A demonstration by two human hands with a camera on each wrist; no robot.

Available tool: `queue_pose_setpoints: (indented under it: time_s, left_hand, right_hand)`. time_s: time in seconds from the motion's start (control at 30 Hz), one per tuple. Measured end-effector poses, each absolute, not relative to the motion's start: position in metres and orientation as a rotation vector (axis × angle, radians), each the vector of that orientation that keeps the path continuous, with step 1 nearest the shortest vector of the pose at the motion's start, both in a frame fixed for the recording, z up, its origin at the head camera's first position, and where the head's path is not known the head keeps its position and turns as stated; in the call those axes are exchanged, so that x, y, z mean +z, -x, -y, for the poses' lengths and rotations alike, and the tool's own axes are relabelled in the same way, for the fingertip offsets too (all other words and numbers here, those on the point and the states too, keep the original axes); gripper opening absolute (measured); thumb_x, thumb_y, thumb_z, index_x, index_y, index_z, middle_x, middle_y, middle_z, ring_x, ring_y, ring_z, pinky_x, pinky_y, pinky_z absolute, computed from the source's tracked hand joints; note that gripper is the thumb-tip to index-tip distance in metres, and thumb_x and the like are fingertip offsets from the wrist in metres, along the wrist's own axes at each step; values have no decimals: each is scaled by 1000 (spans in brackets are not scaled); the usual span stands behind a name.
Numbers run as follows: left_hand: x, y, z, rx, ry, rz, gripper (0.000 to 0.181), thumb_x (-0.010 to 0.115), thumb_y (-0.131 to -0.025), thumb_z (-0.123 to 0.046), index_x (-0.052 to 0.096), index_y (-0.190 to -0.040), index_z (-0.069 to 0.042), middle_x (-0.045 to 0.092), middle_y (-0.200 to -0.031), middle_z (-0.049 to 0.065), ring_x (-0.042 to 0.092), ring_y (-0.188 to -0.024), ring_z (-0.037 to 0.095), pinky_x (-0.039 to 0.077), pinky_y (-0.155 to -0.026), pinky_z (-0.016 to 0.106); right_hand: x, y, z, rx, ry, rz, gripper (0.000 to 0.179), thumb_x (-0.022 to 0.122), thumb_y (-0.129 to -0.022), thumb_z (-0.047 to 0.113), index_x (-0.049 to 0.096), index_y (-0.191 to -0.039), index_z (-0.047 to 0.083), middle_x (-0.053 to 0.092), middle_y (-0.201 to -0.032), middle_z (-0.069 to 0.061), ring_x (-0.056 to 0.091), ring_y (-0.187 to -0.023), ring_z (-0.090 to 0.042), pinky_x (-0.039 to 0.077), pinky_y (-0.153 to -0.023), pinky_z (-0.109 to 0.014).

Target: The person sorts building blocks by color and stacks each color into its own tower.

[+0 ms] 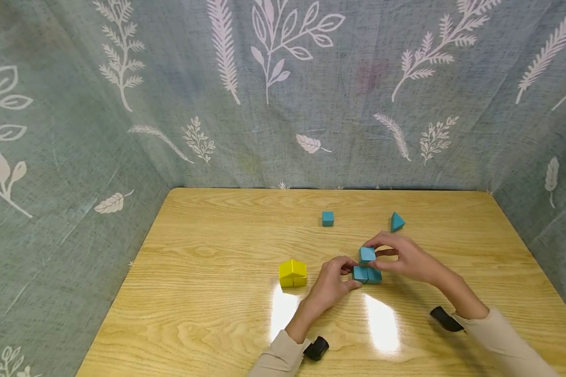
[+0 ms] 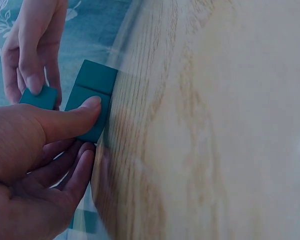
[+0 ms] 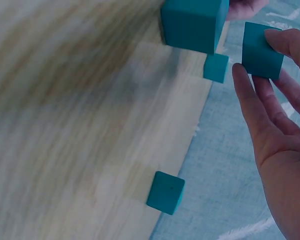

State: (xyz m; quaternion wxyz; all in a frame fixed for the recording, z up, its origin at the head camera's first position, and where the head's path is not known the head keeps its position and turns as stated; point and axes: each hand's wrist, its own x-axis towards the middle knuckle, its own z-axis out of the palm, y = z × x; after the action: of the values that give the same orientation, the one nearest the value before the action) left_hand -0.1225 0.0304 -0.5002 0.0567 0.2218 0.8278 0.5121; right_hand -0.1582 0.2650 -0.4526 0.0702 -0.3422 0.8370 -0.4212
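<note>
Two blue cubes stand side by side on the table, the left cube (image 1: 360,274) against the right cube (image 1: 374,276). My left hand (image 1: 329,285) pinches the left one, its thumb on the near face and fingers behind, as the left wrist view shows. Just above the pair, my right hand (image 1: 407,257) holds a third blue cube (image 1: 367,255) between thumb and fingertips. In the right wrist view this held cube (image 3: 261,50) is off the table, apart from the larger-looking standing cube (image 3: 190,25).
Left of my hands sits a small yellow block stack (image 1: 292,273) with a peaked top. Farther back lie a loose blue cube (image 1: 327,219) and a blue triangular block (image 1: 397,222). Patterned cloth (image 1: 283,104) hangs behind the wooden table (image 1: 207,314) and at its sides.
</note>
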Motion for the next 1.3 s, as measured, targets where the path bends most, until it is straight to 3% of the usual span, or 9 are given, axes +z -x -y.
queue_pose_setpoints:
  time_s: [0.23,0.6,0.9,1.17,1.3]
  left_hand:
    - [-500,122,-30,1564,-682,-2518,30,83,-86,-3,71,-113,1,72,-107,9,69,-98,16,56,-88,19]
    - [-503,124,-29,1572,-693,-2499,30,84,-85,-2,70,-112,1,71,-103,8,67,-93,17,56,-84,20]
    - [-500,123,-28,1563,-682,-2490,37,84,-88,-14,69,-121,-3,69,-113,7,64,-93,13,53,-79,18]
    - [-499,124,-31,1606,-738,-2513,28,85,-86,-8,72,-110,-1,70,-97,6,63,-78,4,53,-70,12]
    - [-500,125,-32,1594,-760,-2550,27,85,-85,-6,72,-108,0,71,-96,7,65,-78,3,54,-71,12]
  right_hand:
    - [-459,149,-261,-1299,1132,-2468,32,76,-93,3,67,-124,5,66,-116,-5,67,-106,-17,61,-87,-44]
    - [-464,144,-256,-1238,1150,-2483,32,77,-94,9,68,-125,7,68,-115,-4,68,-102,-16,61,-85,-34]
    - [-465,142,-255,-1244,1134,-2470,31,76,-95,10,68,-125,8,68,-116,-4,68,-103,-16,61,-85,-36]
    - [-467,144,-256,-1236,1128,-2461,33,76,-95,11,67,-126,8,69,-116,-3,68,-104,-15,61,-86,-35]
    - [-464,147,-260,-1208,1101,-2453,35,75,-96,16,66,-129,7,68,-121,-2,67,-109,-17,59,-90,-37]
